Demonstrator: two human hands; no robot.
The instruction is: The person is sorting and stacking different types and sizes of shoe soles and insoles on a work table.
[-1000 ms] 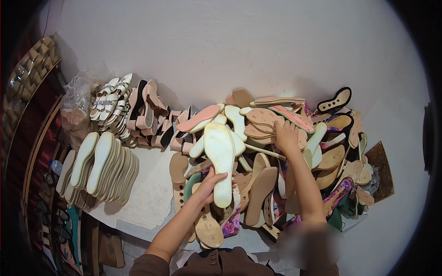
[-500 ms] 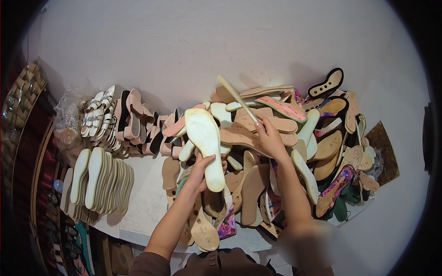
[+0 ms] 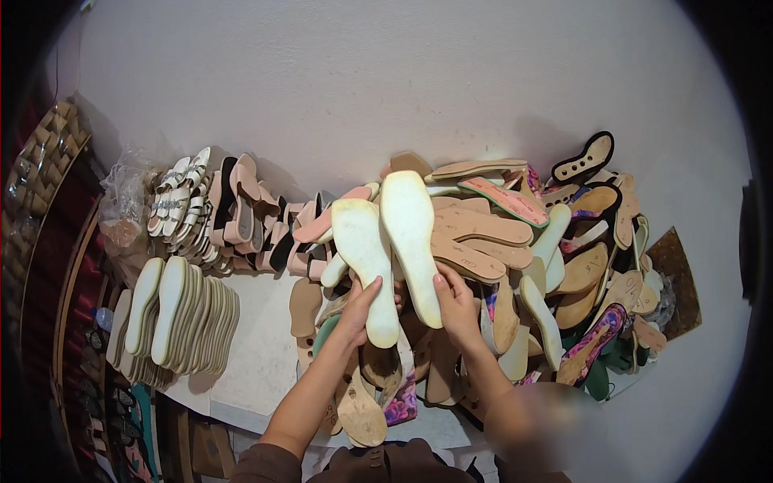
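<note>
My left hand (image 3: 355, 312) is closed round a pale cream shoe insole (image 3: 362, 249), thumb on its face near the heel end. A second insole (image 3: 407, 229) of the same colour and shape is gripped at its narrow end by my right hand (image 3: 456, 308). The two insoles stand side by side above the pile, flat faces turned up toward me, and seem to touch or overlap slightly in the middle. Beneath them lies a heap of loose insoles and soles, among them tan insoles (image 3: 475, 233) and a floral-covered sole (image 3: 596, 344).
Neat rows of cream insoles (image 3: 167, 314) stand at the left of the white table (image 3: 251, 354). Behind them are white sandals (image 3: 179, 193), pink heeled sandals (image 3: 240, 201) and a clear plastic bag (image 3: 122, 209). A brown board (image 3: 679, 286) leans at the far right; shelves of shoes line the left.
My right hand has turned its insole from edge-on to face-up and brought it left, beside the other one. The left hand keeps its hold, slightly lower.
</note>
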